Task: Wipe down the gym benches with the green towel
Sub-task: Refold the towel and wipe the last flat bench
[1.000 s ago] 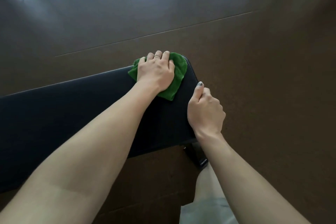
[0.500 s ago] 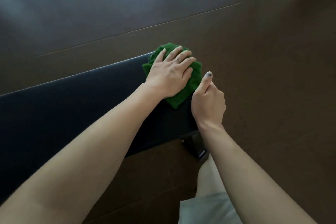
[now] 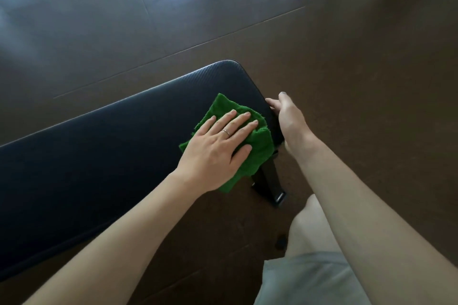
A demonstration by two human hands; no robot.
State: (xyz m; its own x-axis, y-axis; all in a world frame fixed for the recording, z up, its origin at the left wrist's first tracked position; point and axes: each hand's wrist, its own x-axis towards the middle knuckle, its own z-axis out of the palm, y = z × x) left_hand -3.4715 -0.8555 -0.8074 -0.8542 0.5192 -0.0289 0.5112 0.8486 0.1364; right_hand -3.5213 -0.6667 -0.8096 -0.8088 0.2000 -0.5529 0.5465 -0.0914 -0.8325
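A black padded gym bench (image 3: 106, 156) runs from the left edge to a rounded end at centre. The crumpled green towel (image 3: 257, 151) lies on the bench's near right corner and hangs a little over the edge. My left hand (image 3: 218, 148) presses flat on the towel, fingers spread, a ring on one finger. My right hand (image 3: 288, 120) rests against the bench's right end, fingers curled around its edge, thumb up.
The floor is dark brown mats (image 3: 359, 82) with seams. A black metal bench foot (image 3: 269, 187) sticks out under the bench end. My bare knee (image 3: 309, 228) and grey shorts are at the lower right.
My left hand has slid the towel from the far corner toward the near right corner of the bench. My right hand has shifted from the near edge to the end edge.
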